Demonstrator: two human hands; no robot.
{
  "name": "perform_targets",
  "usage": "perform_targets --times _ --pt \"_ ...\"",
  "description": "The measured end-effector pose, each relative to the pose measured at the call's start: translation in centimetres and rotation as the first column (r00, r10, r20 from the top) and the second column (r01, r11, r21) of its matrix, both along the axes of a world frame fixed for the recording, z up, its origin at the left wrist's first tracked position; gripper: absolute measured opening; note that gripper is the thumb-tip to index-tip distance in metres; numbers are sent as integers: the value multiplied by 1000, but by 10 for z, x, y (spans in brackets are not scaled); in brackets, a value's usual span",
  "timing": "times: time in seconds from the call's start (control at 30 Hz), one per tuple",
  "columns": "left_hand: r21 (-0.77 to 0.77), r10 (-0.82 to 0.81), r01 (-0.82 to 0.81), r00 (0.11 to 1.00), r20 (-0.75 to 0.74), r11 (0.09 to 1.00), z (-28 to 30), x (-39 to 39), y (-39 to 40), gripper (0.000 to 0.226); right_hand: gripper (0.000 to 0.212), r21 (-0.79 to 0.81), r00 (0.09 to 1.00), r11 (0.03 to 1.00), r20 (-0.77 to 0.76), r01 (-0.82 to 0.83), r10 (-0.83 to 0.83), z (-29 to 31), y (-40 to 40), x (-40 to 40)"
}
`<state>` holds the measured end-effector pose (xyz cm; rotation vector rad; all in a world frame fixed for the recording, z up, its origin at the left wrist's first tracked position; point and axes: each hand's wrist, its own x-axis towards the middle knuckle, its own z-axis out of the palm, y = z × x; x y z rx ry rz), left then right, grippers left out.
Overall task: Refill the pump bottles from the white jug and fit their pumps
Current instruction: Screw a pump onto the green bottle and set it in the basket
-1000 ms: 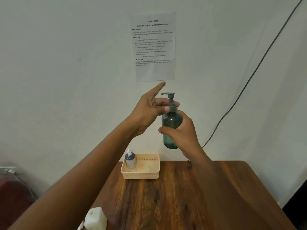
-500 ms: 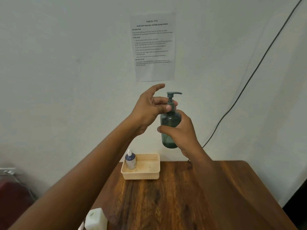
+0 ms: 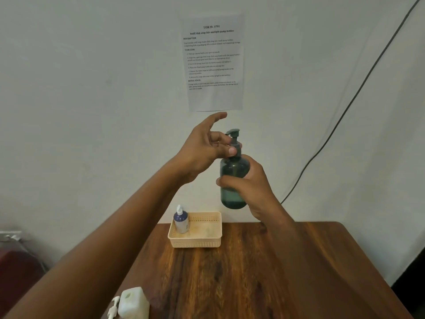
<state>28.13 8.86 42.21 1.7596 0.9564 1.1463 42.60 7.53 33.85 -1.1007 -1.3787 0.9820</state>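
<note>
Green pump bottle (image 3: 234, 180) is hanging in mid-air above the wooden table (image 3: 264, 272), upright, w/ its pump (image 3: 234, 137) seated on the neck. Right hand (image 3: 255, 187) is wrapping round the body, thumb across the front. Left hand (image 3: 207, 146) is pinching the pump collar btwn thumb and curled fingers, index finger sticking out straight. Looks like the screwing-on step. Bottle's showing dark liquid low down, so prob not heavy; smooth plastic, could be slippery if soap's on it, so gripping mid-body w/ a full wrap is the safe hold, twisting at the collar not the nozzle. Small bottle (image 3: 181, 221) is standing in the beige basket (image 3: 202, 242) at the back. White jug (image 3: 133, 302) is sitting at the near edge, a loose white pump (image 3: 113, 307) just beside it
</note>
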Motion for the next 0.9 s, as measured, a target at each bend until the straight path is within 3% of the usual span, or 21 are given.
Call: perform_targets --times 0.17,0.27,0.37,0.67,0.8,0.9 --pt "-51 -123 124 992 32 991 0 -7 -1 84 60 -6 996 997 -50 -78 77 2 -1 1" --pt "32 50 -50 999 -2 998 -6 1 -4 95 53 32 1000 999 0 -13 13 3 3 -1" --pt "116 202 -207 978 58 971 -14 8 -6 102 56 61 999 998 35 21 -24 2 2 -7" --pt "-65 -17 24 995 102 998 -4 -6 -1 84 63 33 989 989 -22 -145 145 5 -7 6" --pt "-51 -35 41 994 108 998 -7 -6 -2 74 64 28 974 975 -24 -222 223 9 -8 11" --pt "-25 -47 50 995 83 998 -9 -7 -4 79 61 47 957 956 -5 -288 289 13 -5 15"
